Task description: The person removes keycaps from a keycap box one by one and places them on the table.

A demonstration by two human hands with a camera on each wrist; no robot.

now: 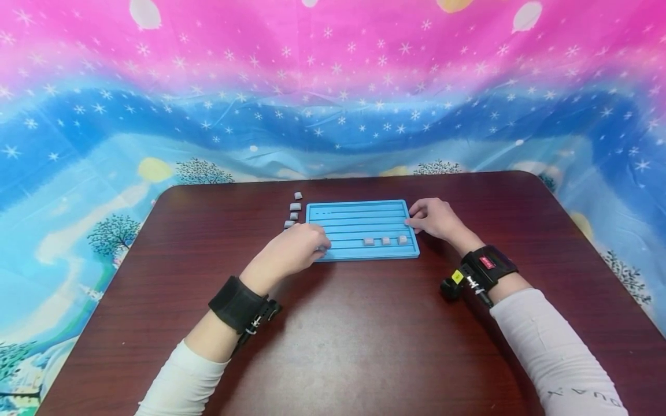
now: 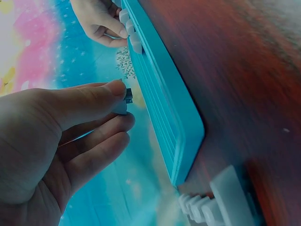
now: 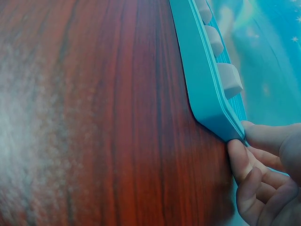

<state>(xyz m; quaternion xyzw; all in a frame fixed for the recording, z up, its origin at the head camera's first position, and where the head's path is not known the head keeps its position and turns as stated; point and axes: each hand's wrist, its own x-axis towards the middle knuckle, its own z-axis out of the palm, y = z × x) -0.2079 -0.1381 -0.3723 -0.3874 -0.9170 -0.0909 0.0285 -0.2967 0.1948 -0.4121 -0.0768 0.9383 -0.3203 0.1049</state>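
Note:
A light blue grooved tray point(image 1: 359, 253) lies on the table. Three pale grey keycaps point(image 1: 385, 241) sit in a row toward the right of its near side. Over the tray's near left corner, my left hand point(image 1: 293, 248) pinches another keycap point(image 2: 122, 107) between thumb and fingertips, its dark underside facing the tray. My right hand point(image 1: 438, 218) grips the tray's right edge, thumb at the top rim and fingers against the side, as the right wrist view shows.
Several loose keycaps point(image 1: 295, 207) stand in a line just left of the tray. The dark reddish-brown wooden table point(image 1: 359, 335) extends toward me. Behind it hangs a patterned cloth point(image 1: 333, 115) with snowflakes and trees.

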